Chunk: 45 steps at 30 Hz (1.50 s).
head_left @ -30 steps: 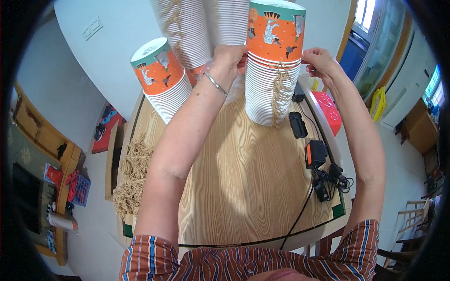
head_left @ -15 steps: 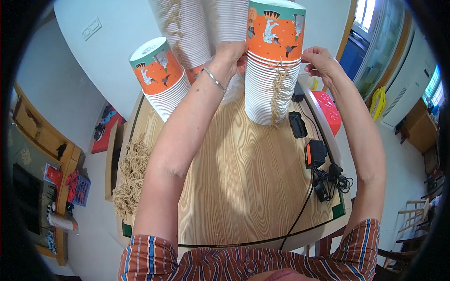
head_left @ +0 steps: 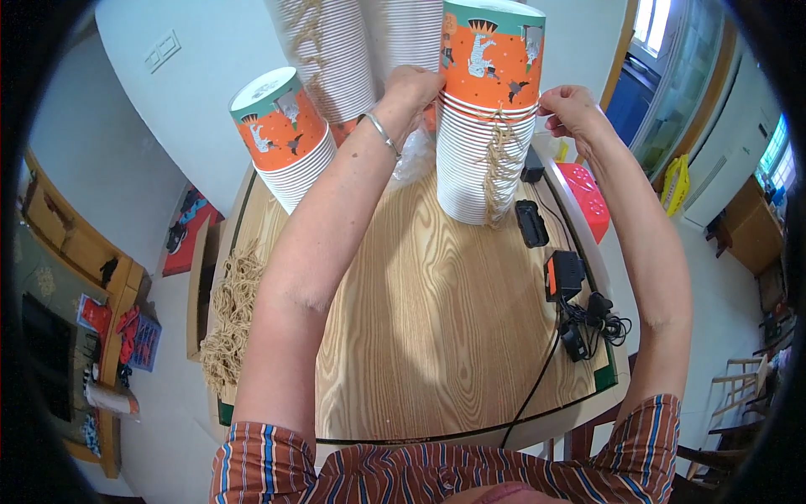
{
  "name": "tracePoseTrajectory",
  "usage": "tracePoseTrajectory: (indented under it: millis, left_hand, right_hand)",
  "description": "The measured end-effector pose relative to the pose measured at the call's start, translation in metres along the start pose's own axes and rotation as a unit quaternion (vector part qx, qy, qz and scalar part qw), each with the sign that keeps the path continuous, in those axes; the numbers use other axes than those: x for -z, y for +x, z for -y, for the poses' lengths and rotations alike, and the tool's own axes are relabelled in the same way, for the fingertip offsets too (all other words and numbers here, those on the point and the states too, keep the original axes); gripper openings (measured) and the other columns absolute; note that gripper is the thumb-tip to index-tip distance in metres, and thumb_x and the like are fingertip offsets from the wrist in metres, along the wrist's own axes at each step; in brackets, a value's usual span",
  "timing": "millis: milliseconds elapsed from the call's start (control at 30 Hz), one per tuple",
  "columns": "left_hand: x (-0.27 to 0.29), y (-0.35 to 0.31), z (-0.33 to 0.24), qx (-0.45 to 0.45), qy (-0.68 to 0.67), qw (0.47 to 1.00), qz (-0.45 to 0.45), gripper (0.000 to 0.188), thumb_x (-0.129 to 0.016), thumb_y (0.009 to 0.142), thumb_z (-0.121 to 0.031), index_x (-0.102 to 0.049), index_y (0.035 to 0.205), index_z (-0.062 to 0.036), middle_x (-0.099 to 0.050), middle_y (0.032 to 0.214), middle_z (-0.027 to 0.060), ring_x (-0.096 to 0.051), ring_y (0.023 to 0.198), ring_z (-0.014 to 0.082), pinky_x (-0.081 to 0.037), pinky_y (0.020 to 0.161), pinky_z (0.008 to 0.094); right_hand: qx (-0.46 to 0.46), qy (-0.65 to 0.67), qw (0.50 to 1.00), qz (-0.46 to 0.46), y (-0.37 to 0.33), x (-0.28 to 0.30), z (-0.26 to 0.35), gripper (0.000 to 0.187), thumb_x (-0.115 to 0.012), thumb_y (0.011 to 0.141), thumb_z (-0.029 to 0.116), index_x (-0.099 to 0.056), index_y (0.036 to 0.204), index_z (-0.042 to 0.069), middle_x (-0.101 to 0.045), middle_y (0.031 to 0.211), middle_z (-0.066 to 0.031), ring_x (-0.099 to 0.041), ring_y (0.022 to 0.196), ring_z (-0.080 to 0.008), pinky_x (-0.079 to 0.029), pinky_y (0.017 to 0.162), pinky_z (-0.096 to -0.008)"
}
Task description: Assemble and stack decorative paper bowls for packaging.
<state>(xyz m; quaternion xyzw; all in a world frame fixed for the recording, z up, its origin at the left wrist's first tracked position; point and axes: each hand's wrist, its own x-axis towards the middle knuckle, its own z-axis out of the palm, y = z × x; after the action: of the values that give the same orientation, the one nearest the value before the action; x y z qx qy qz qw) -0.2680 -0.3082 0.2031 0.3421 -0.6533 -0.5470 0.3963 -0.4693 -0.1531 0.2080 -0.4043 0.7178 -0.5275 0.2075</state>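
A tall stack of upside-down paper buckets (head_left: 478, 168) stands at the back of the table, white rims nested, twine handles (head_left: 500, 160) bunched down its near right side. The top paper bucket (head_left: 495, 67) is orange and green with cartoon figures. My left hand (head_left: 413, 94), a silver bangle at its wrist, grips this bucket's left edge near the rim; some fingertips are hidden. On the opposite edge, my right hand (head_left: 573, 113) pinches at the rim with thumb and curled fingers. A shorter stack of matching buckets (head_left: 294, 168) leans at the left.
Taller bucket stacks (head_left: 336, 67) rise behind, beside clear plastic wrap (head_left: 413, 160). A twine heap (head_left: 231, 328) lies along the left edge. At the right are a black tray (head_left: 531, 223), an adapter (head_left: 564, 275) with tangled cables (head_left: 596, 323), and a red box (head_left: 583, 197).
My left hand has shifted slightly, its fingers closer against the bucket's edge. My right hand stays at the rim. The stacks keep their places.
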Motion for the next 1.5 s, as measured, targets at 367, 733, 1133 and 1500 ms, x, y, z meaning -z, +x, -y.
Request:
tracePoseTrajectory:
  millis: [367,733,1133,1500]
  left_hand:
    - [0.001,-0.003,0.010,-0.044,-0.051,0.995,0.078,0.028,-0.050,0.090,-0.007,-0.065,0.113,-0.0029,-0.065,0.091,0.0019,-0.056,0.082,0.0118,-0.046,0.073,0.0286]
    - [0.000,-0.002,0.024,-0.040,-0.065,0.997,0.019,0.044,-0.047,0.093,-0.007,-0.046,0.136,0.0010,-0.063,0.105,0.0073,-0.058,0.088,0.0157,-0.048,0.081,0.0312]
    - [0.005,-0.024,0.032,-0.087,-0.056,0.989,0.104,0.058,-0.051,0.085,-0.005,-0.040,0.140,0.0054,-0.057,0.126,0.0105,-0.052,0.105,0.0146,-0.039,0.094,0.0264]
    - [0.002,-0.025,0.039,-0.068,-0.110,0.985,0.117,0.049,-0.054,0.088,-0.011,-0.049,0.134,0.0038,-0.060,0.114,0.0051,-0.049,0.100,0.0120,-0.037,0.093,0.0250]
  right_hand:
    - [0.016,0.039,0.999,-0.029,0.020,-0.004,-0.017,0.017,-0.061,0.090,0.019,-0.065,0.101,0.007,-0.059,0.086,0.0000,-0.054,0.068,-0.0096,-0.047,0.058,-0.0254]
    - [0.036,0.003,0.998,-0.060,0.012,-0.012,-0.013,0.018,-0.060,0.091,0.020,-0.066,0.097,0.005,-0.062,0.078,-0.0013,-0.056,0.066,-0.0097,-0.047,0.058,-0.0251]
    - [0.018,0.094,0.995,0.002,0.012,-0.006,-0.018,0.018,-0.060,0.091,0.017,-0.065,0.093,0.000,-0.063,0.079,-0.0029,-0.055,0.064,-0.0083,-0.049,0.059,-0.0231]
    - [-0.072,0.212,0.974,0.033,0.009,-0.003,-0.024,0.009,-0.062,0.089,0.009,-0.060,0.082,0.004,-0.057,0.068,-0.0008,-0.052,0.053,-0.0087,-0.047,0.047,-0.0240]
